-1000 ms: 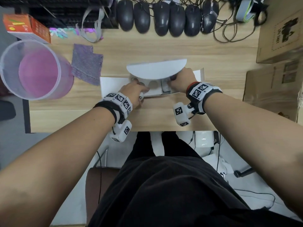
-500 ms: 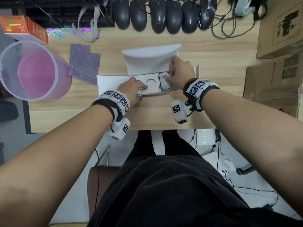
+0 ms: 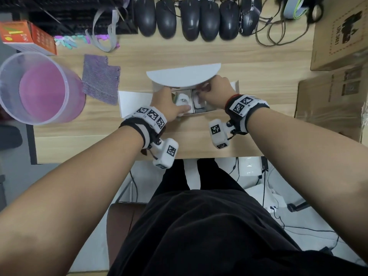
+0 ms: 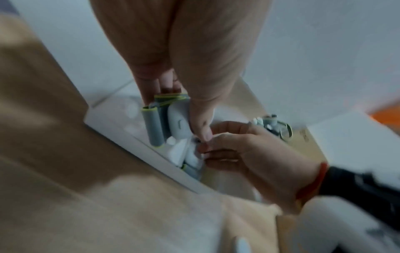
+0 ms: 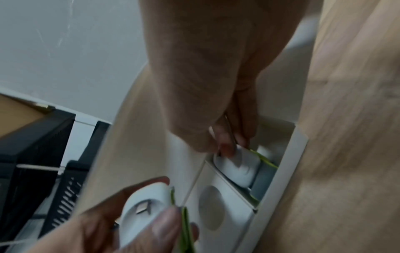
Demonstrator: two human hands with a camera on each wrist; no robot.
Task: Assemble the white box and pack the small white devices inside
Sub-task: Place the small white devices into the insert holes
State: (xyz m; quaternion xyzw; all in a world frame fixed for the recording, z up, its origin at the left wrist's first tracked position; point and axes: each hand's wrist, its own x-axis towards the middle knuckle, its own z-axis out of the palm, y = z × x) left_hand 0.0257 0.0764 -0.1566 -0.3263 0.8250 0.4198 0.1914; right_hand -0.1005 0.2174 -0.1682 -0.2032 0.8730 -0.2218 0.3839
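Over wooden desk (image 3: 258, 92), both hands (image 3: 169, 108) apparently pinch devices (image 3: 182, 100) inside box (image 3: 135, 100).

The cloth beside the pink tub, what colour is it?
Purple, clearest in the head view: cloth.

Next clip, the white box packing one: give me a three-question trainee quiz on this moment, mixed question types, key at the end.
1. True or false: the left hand holds a small white device.
2. Where do the right hand fingers work? A) on the purple cloth; B) at a white device in the right compartment of the white box; C) on a black mouse.
3. Fill in: the box's rounded lid flap stands ____ (raised/closed).

Key: 1 true; 2 B; 3 raised.
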